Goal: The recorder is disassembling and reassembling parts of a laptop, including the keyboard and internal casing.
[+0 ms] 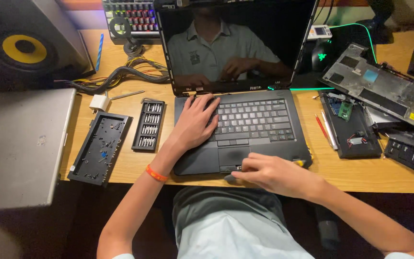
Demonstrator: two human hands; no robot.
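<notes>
At the far left a closed silver laptop [22, 144] is seen, then a black plastic tray [100, 147] of small parts and a case of screwdriver bits [149, 125] on the wooden bench [360, 172]. The left hand [195, 122] is laid flat and open on the matte keyboard of the open black laptop [240, 129], mid-bench. The right hand [274, 173] is curled at the front edge; what it grips cannot be told. The base is best kept pressed firmly, with gentle force applied at the edge.
</notes>
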